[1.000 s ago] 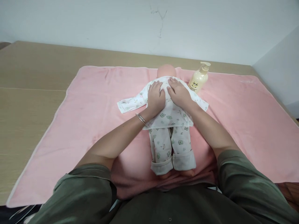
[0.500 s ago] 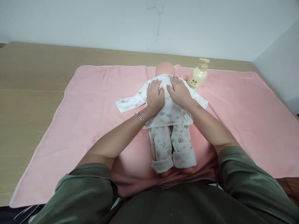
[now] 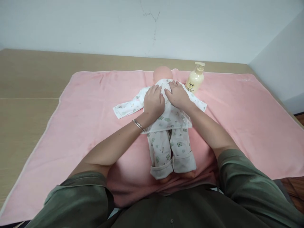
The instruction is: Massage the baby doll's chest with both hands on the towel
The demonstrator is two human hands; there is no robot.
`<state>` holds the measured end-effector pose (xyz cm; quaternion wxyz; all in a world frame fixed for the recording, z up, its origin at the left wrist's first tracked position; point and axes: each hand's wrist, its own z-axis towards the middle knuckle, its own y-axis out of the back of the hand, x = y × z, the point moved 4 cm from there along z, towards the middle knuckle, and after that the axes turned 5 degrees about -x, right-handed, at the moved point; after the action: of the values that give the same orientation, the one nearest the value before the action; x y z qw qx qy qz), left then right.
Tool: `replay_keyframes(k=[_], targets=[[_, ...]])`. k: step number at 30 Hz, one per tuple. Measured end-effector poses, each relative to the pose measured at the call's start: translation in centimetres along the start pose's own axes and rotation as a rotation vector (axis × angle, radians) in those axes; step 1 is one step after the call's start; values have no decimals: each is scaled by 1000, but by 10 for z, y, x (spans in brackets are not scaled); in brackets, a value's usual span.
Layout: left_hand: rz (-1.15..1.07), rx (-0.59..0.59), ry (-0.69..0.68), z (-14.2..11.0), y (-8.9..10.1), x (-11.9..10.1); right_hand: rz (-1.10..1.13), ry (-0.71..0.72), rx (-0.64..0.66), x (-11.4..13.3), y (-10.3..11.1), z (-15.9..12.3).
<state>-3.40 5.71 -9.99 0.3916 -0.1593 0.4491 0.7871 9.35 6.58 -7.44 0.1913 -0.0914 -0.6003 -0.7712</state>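
Note:
A baby doll (image 3: 162, 72) lies face down on a pink blanket (image 3: 95, 95), its bald head toward the wall and its feet toward me. It wears a white printed top (image 3: 163, 123) and matching trousers (image 3: 160, 148) with turned-up cuffs. My left hand (image 3: 154, 102) lies flat on the left side of the doll's back, with a silver bangle on the wrist. On the right side of the upper back rests my right hand (image 3: 178, 95), its fingers stretched toward the neck. Both hands are open and hold nothing. The doll's own hands are hidden in the sleeves.
A pale yellow pump bottle (image 3: 195, 78) stands on the blanket just right of the doll's head. The blanket covers much of a wooden table (image 3: 28, 72). Behind the table rises a white wall (image 3: 95, 28) with a crack in it.
The whole view has shifted a little, so the scene sits slightly further left and lower. My left hand appears slightly lower on the doll's back; both hands stay on it.

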Motion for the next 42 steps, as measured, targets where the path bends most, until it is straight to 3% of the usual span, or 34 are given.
replay_keyframes(k=[3, 6, 9, 11, 19, 27, 30, 37, 40, 42], targets=[[24, 8, -17, -1, 2, -4, -48, 3, -28, 1, 1, 1], [17, 27, 62, 9, 2, 3, -137, 29, -32, 13, 3, -9], [72, 87, 148, 19, 3, 11, -164, 119, 4, 27, 7, -20], [123, 107, 136, 20, 4, 9, -154, 183, 16, 32, 10, -24], [288, 118, -25, 0, 9, -23, -10, -6, 56, 4, 13, -1], [217, 217, 79, 23, 6, 3, -173, 138, -9, 24, 4, -21], [247, 205, 52, 21, 5, 1, -150, 205, 5, 28, 4, -22], [344, 157, -9, 3, 11, -26, -65, 47, 13, 5, 1, 1], [326, 207, 45, 7, 10, -19, -90, 44, -19, 9, -1, -5], [292, 240, 86, 11, 7, -11, -125, 118, 9, 18, -1, -13]])
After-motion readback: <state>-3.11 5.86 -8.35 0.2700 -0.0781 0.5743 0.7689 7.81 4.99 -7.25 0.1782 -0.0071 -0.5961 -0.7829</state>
